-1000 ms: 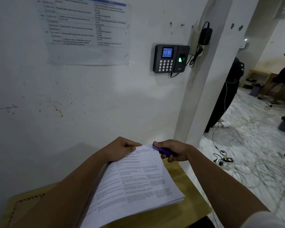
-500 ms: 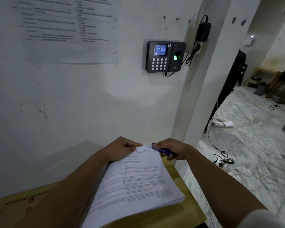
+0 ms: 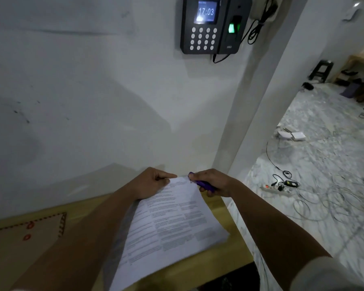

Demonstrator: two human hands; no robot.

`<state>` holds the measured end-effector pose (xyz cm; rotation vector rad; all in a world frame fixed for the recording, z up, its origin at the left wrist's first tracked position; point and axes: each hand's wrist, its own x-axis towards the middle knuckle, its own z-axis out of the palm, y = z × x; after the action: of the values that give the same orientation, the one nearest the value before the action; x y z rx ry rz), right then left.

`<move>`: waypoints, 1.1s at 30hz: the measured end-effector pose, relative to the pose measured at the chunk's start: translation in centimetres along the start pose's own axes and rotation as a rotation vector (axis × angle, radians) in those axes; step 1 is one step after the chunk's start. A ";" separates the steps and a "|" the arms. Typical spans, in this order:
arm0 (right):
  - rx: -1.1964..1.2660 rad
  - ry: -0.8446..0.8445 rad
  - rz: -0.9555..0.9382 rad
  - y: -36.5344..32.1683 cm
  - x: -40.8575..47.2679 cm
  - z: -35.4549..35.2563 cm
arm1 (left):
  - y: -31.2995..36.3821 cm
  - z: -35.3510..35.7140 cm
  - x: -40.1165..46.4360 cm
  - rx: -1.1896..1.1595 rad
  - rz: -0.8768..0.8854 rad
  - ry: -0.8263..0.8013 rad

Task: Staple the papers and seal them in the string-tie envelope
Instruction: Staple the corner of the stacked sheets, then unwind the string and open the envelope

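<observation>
**Stapler at the top corner of the papers**

Head view: left hand (image 3: pixel 153 182) pinches papers (image 3: pixel 172 223) at top edge, forearm stretched over bench (image 3: pixel 219 261). Right hand (image 3: pixel 213 182) clamped on purple stapler (image 3: pixel 202 183) at top right corner. Envelope (image 3: pixel 29 234) flat, far left.

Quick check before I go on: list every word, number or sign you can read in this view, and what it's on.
"17:03": on the lit screen of the wall-mounted fingerprint time clock.
Small logo under its fingerprint sensor: too blurred to read.
Keypad keys: their markings can't be made out.
Printed text on the papers: too small and blurred to read.
String-tie envelope: no readable text, only red discs and a dashed border.
</observation>
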<state>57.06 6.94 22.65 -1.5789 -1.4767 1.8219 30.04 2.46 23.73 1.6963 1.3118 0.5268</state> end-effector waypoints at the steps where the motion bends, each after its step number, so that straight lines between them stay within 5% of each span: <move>1: 0.027 0.003 0.019 0.5 0.6 0.0 | -0.9 0.4 0.4 0.007 -0.012 0.003; 5: 0.081 0.125 0.087 4.1 3.3 0.1 | -4.8 2.4 1.0 0.083 -0.085 0.071; 19: -0.575 0.504 0.199 22.3 10.3 5.0 | -20.5 10.3 3.3 0.570 -0.241 -0.076; 24: -0.617 0.564 0.225 23.1 10.6 5.6 | -21.9 12.2 3.8 0.723 -0.159 -0.041; 33: -0.652 0.560 0.142 18.3 9.0 6.6 | -17.0 9.9 -0.8 0.692 -0.389 0.036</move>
<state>55.04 2.99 1.64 -2.2882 -1.7767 0.8304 28.28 -1.63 4.54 1.8864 1.9379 -0.1540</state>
